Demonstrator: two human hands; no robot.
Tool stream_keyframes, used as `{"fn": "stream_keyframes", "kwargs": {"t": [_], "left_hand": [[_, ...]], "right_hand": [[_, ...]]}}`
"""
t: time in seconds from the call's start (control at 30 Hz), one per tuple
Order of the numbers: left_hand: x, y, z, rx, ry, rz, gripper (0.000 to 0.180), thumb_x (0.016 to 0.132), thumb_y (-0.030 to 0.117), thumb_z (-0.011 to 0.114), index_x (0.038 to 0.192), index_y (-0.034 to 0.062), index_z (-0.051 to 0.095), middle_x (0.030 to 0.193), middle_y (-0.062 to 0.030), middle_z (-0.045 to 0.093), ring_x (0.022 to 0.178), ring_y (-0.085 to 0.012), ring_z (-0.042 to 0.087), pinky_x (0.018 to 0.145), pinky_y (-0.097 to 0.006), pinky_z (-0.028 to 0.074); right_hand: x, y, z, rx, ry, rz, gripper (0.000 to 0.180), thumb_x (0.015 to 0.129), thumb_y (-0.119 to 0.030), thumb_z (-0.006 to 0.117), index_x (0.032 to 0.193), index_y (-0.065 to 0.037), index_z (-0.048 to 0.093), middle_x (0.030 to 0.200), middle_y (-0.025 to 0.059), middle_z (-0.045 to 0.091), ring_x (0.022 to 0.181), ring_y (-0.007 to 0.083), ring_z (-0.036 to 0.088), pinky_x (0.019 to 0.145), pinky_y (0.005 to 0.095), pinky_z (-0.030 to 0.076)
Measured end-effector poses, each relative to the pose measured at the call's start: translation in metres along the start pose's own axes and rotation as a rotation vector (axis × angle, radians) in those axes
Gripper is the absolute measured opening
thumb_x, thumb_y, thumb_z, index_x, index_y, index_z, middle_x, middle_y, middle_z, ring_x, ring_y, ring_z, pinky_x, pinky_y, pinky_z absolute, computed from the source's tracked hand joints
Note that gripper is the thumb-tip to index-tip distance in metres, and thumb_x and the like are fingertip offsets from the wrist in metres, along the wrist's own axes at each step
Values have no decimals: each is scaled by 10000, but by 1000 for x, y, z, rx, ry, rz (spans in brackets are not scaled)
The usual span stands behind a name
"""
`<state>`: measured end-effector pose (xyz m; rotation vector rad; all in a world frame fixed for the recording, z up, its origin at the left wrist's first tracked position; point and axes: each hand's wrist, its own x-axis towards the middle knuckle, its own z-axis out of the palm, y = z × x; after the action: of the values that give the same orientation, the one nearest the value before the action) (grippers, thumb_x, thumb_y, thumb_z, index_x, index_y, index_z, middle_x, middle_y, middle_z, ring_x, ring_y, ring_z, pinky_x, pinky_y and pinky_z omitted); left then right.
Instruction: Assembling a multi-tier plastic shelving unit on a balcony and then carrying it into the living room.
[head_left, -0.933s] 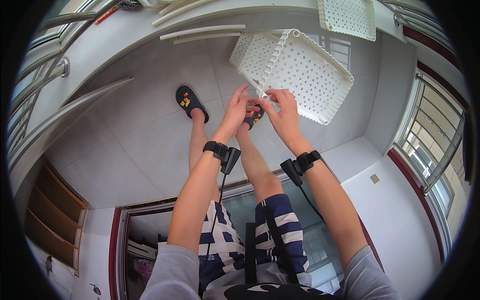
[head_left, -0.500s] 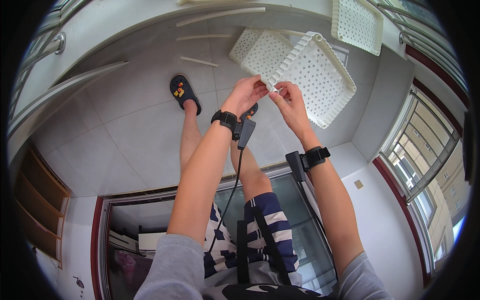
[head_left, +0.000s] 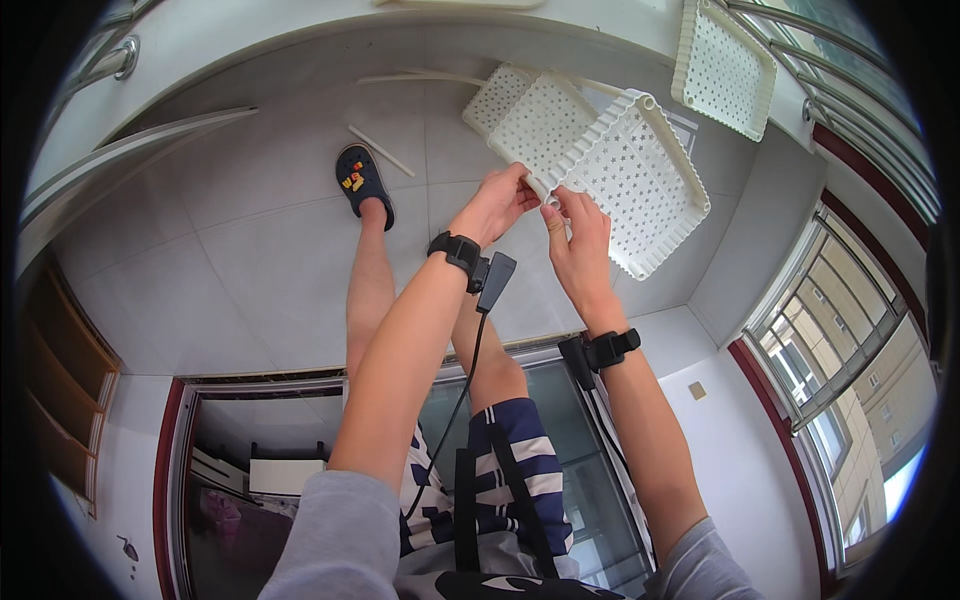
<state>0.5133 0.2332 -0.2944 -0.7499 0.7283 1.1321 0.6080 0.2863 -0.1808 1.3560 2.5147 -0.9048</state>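
A white plastic shelf tray (head_left: 650,185) with star-shaped holes and a scalloped rim is tilted up in front of me. At its near left corner, my left hand (head_left: 492,208) is closed on the rim, with the fingertips partly hidden. Close beside it, my right hand (head_left: 580,245) pinches the same corner by a small round socket, thumb and fingers together. Beyond my left hand lie two more perforated white trays, a larger one (head_left: 545,120) and a smaller one (head_left: 497,95). A short white tube (head_left: 382,151) rests on the floor near my clog.
Longer white tubes (head_left: 400,78) lie farther off on the grey tiled floor (head_left: 270,220). Another white tray (head_left: 728,70) leans by the railing at the far right. My dark clog (head_left: 362,180) stands left of the hands. A barred window (head_left: 850,320) is at the right.
The short tube by my clog now lies at a steeper slant, and the farther tubes lie differently, now crossing. The view has shifted slightly. Both hands remain on the tray corner.
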Motion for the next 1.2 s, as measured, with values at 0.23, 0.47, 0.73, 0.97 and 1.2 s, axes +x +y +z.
{"fn": "stream_keyframes", "kwargs": {"t": [0.23, 0.47, 0.73, 0.97, 1.2], "left_hand": [[3, -3, -14, -102, -85, 13, 226, 982, 152, 451, 1110, -20, 523, 1026, -107, 588, 918, -202, 578, 862, -357, 481], [7, 3, -23, -104, -94, -47, 213, 993, 141, 426, 1104, -11, 525, 1031, -112, 590, 926, -204, 569, 893, -372, 459], [5, 9, -21, -22, -166, -98, 175, 975, 121, 485, 1045, -26, 549, 1033, -116, 594, 943, -213, 573, 869, -341, 466], [36, 33, -67, 414, -60, -223, 239, 953, 194, 524, 1133, 38, 540, 966, -97, 625, 955, -243, 622, 885, -356, 484], [127, 85, -252, 2658, 502, 33, 355, 854, 200, 595, 1200, 126, 574, 1162, -73, 607, 1169, -249, 499, 1013, -416, 327]], "right_hand": [[2, -2, 12, 75, 26, 2, 178, 918, -113, 586, 1072, -22, 594, 979, 110, 611, 877, 300, 562, 781, 392, 432], [7, -7, 14, 83, -45, 27, 137, 909, -125, 597, 1014, -37, 592, 972, 89, 602, 876, 285, 541, 795, 390, 412], [10, 2, 9, -130, -106, -66, 158, 895, -204, 619, 1008, -94, 606, 959, 32, 600, 936, 257, 519, 834, 386, 361], [27, 2, -6, -95, -204, -53, 201, 872, -234, 652, 1009, -91, 613, 906, 26, 603, 917, 243, 520, 841, 375, 354], [30, 41, 15, 55, 28, -251, 378, 595, -232, 845, 853, -82, 612, 725, 2, 555, 715, 200, 469, 705, 350, 316]]}}
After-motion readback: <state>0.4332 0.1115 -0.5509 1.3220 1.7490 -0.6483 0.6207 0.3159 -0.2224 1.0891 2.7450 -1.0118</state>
